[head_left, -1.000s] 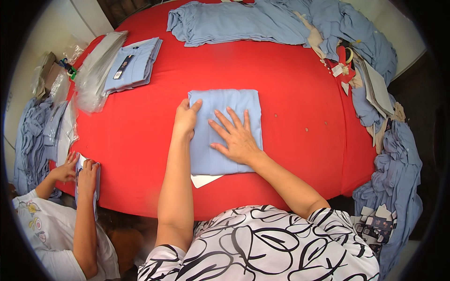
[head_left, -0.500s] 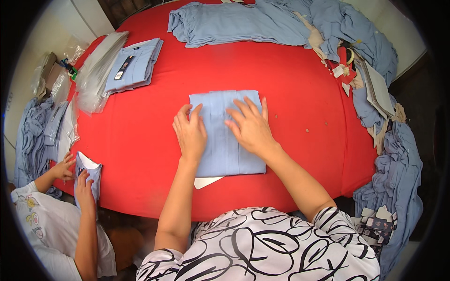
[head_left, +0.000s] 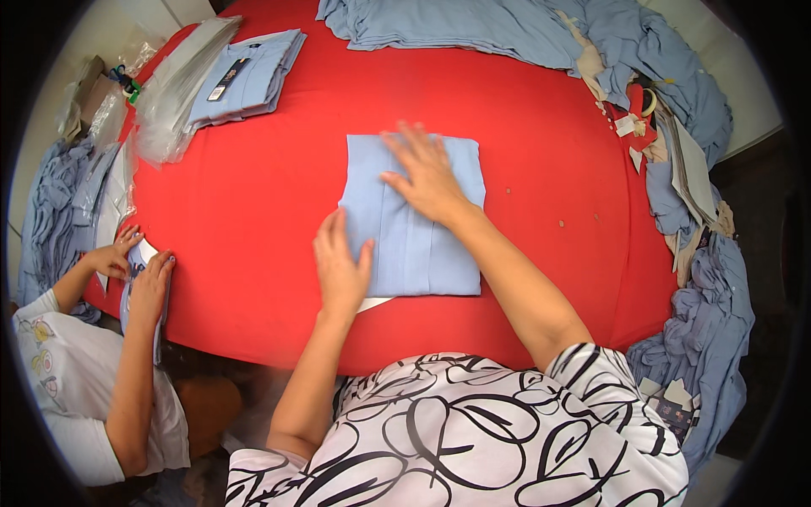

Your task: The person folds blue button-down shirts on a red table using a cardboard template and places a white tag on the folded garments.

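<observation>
A light blue folded shirt [head_left: 422,262] lies flat in front of me, pleats running lengthwise. From under its near left corner a white piece of card or paper [head_left: 374,302] pokes out. My right hand [head_left: 429,179] rests with spread fingers on the shirt's upper middle; its fingertips, slightly blurred, are near the far edge. At the shirt's left edge is my left hand [head_left: 340,272], thumb and fingers apart, thumb over the cloth. Neither hand grips anything.
The red cloth [head_left: 557,279] covers the table. Finished-looking folded shirts with a dark tag [head_left: 249,80] lie far left beside clear plastic bags [head_left: 173,101]. More blue garments [head_left: 448,24] are heaped along the far and right sides. A co-worker's hands [head_left: 139,270] handle a folded garment at left.
My left hand has slid nearer to me along the shirt's left side. My right hand has shifted left and flattened on the cloth. The whole view has tilted slightly.
</observation>
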`<act>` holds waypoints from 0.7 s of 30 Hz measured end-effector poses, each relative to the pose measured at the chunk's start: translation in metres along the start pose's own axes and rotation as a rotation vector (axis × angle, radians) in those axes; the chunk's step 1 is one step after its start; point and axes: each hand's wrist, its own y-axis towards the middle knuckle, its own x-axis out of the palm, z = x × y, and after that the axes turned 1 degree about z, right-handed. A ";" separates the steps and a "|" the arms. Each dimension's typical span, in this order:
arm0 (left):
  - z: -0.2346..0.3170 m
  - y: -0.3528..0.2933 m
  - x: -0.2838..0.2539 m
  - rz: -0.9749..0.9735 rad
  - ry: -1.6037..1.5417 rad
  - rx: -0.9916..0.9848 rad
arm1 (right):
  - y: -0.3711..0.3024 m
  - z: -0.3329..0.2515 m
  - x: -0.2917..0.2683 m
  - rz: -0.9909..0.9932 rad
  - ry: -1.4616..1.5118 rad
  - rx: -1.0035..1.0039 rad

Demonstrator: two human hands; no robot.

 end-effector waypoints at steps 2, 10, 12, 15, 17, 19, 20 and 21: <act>-0.004 -0.004 -0.029 -0.182 0.013 -0.220 | -0.028 -0.002 -0.034 0.029 0.015 0.164; 0.015 -0.028 -0.046 -0.399 0.047 -0.301 | -0.154 -0.044 -0.098 -0.294 0.061 0.677; 0.006 -0.040 -0.037 -0.376 -0.162 -0.422 | -0.164 -0.039 -0.096 -0.188 0.235 0.702; 0.021 -0.045 -0.045 -0.277 -0.380 -0.422 | -0.178 -0.033 -0.096 -0.206 0.202 0.594; 0.030 -0.047 -0.053 -0.192 -0.446 -0.323 | -0.189 -0.038 -0.099 -0.187 0.117 0.392; 0.035 -0.043 -0.058 -0.108 -0.456 -0.168 | -0.197 -0.042 -0.098 -0.132 0.069 0.292; 0.044 -0.038 -0.061 -0.105 -0.605 -0.196 | -0.200 -0.040 -0.091 -0.082 0.062 0.297; 0.058 -0.033 -0.064 -0.104 -0.755 -0.223 | -0.203 -0.039 -0.088 -0.032 0.053 0.302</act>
